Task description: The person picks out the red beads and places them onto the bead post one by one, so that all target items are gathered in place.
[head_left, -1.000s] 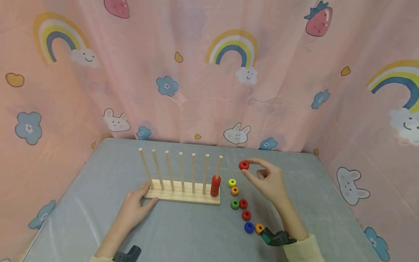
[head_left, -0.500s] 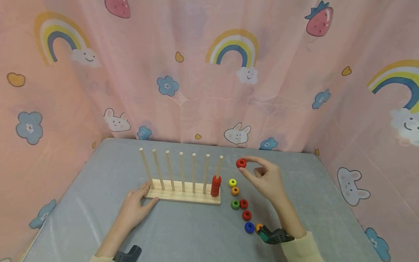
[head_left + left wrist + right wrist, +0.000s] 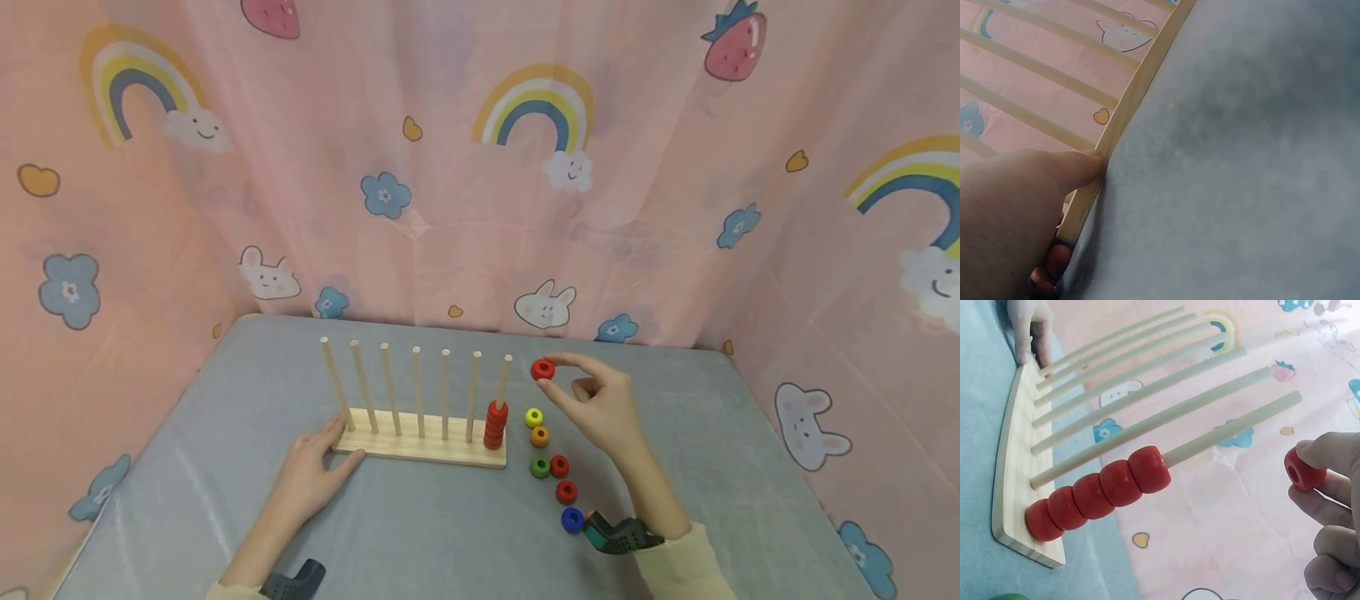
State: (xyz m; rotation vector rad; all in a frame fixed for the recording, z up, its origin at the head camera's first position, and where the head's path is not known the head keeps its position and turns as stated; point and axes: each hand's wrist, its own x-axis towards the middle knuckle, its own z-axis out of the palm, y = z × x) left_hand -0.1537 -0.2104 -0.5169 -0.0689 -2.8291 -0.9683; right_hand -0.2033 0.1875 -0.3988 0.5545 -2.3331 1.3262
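A wooden base point(image 3: 420, 448) carries a row of several upright pegs; red beads point(image 3: 495, 425) are stacked on the rightmost peg, and the others are bare. The left hand point(image 3: 306, 477) grips the base's left end, its thumb along the front edge point(image 3: 1129, 103) in the left wrist view. Between thumb and fingertips the right hand point(image 3: 603, 408) pinches a red bead point(image 3: 542, 370), held in the air just right of the rightmost peg's top. In the right wrist view the hole of this bead point(image 3: 1305, 470) shows, apart from the peg tip point(image 3: 1296, 398).
Loose beads lie on the grey table right of the base: yellow point(image 3: 533, 417), orange point(image 3: 539, 437), green point(image 3: 539, 467), red point(image 3: 559, 466), another red point(image 3: 566, 492) and blue point(image 3: 572, 520). An orange one is mostly hidden by the right wrist's device point(image 3: 618, 534). A patterned pink curtain point(image 3: 465, 250) surrounds the table.
With the red bead pinched, the right hand has moved left and slightly up, closer to the rightmost peg. The left hand and the base have stayed in place.
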